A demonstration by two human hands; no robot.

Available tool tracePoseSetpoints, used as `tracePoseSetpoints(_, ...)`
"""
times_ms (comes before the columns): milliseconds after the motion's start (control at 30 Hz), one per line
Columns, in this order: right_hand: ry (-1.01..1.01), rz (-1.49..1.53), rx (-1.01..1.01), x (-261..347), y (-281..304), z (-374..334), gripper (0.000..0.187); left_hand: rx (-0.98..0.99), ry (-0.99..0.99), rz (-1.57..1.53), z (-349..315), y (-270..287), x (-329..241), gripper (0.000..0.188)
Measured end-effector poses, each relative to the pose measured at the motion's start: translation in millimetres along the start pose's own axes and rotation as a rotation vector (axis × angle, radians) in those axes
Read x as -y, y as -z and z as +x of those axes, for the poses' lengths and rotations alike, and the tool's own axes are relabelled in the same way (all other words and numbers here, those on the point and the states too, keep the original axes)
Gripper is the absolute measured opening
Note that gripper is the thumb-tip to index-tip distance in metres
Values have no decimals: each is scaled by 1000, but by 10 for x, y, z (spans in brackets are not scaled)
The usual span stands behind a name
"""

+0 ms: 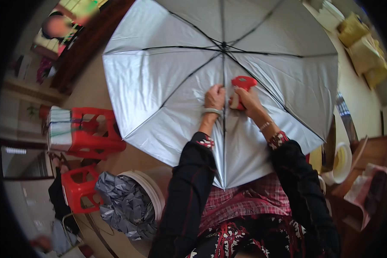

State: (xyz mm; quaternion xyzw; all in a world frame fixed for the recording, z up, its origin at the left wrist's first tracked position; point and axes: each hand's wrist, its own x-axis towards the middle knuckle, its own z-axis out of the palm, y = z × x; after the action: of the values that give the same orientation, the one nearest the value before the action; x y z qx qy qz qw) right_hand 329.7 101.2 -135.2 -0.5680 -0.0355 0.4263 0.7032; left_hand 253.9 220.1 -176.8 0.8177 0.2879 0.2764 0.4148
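An open umbrella (pixel 150 81) fills the middle of the view, its silver inner side facing me and its dark ribs meeting at a hub (pixel 223 46). My left hand (pixel 214 98) is closed at the rib that runs down toward me, its fingertips against that rib. Whether it grips the rib, the cloth or both is hidden by the fingers. Just right of the same rib, my right hand (pixel 250 101) is wrapped around a red hand-held tool (pixel 244 81). The tool's upper end shows above the fingers; its kind is unclear. The cloth is slightly creased near both hands.
At left stand a red plastic stool (pixel 96 133) bearing a white tied bundle (pixel 60 129), and a lower red stool (pixel 82 189). A white bucket (pixel 155 189) with folded grey cloth (pixel 127 204) is near my left arm. Yellow sacks (pixel 365 51) lie far right; another person (pixel 62 32) is far left.
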Motion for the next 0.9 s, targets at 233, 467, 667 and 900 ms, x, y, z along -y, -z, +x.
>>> tracePoseSetpoints(233,-55,-14,4,23,-11,40,20,33,27,-80,17,-21,18,28)
tracePoseSetpoints(467,31,-30,11,30,-58,-114,14,45,86,-79,-47,-1,-95,30)
tracePoseSetpoints(667,-71,101,58,74,-120,-174,17,57,134,-75,14,58,117,29)
tracePoseSetpoints(900,-308,490,315,63,219,-47,29,118,153,-74,-40,83,-337,28)
